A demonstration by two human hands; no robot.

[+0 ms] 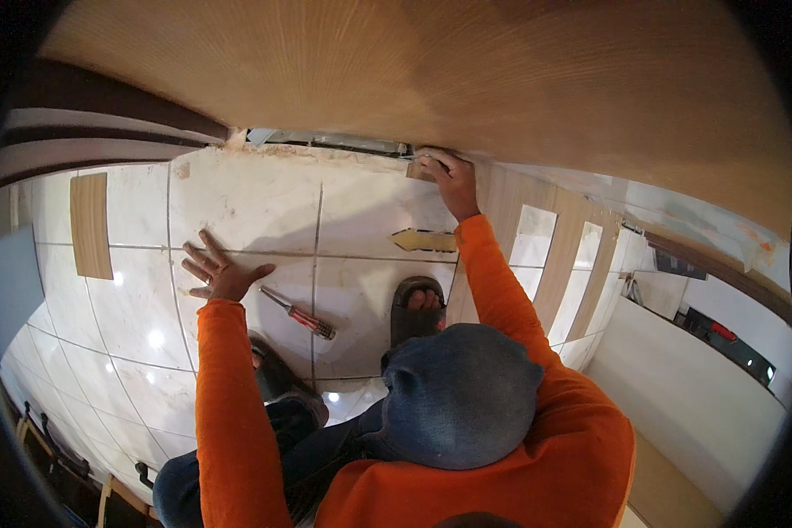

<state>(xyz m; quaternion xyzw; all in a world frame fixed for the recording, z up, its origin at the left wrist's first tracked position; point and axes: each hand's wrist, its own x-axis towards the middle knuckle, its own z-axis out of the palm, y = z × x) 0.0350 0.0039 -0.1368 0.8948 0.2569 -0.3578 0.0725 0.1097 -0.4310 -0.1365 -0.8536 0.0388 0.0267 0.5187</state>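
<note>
My left hand (220, 268) rests on the white tiled floor (238, 207) with its fingers spread. Just right of it lies a screwdriver (297, 312) with a red and clear handle. My right hand (449, 180) reaches to the bottom edge of a large wooden panel (431, 62), fingers bent at a narrow gap (326, 141); whatever they grip is hidden. A small wood piece (421, 172) is under those fingers. A yellowish arrow-shaped piece (422, 239) lies below my right hand.
A loose wood strip (91, 224) lies left; wood planks (563, 255) lie right. Dark curved boards (106, 132) stand upper left, a grey board (13, 282) at far left. A white panel (678, 378) with a red-handled tool (723, 331) on it is at right.
</note>
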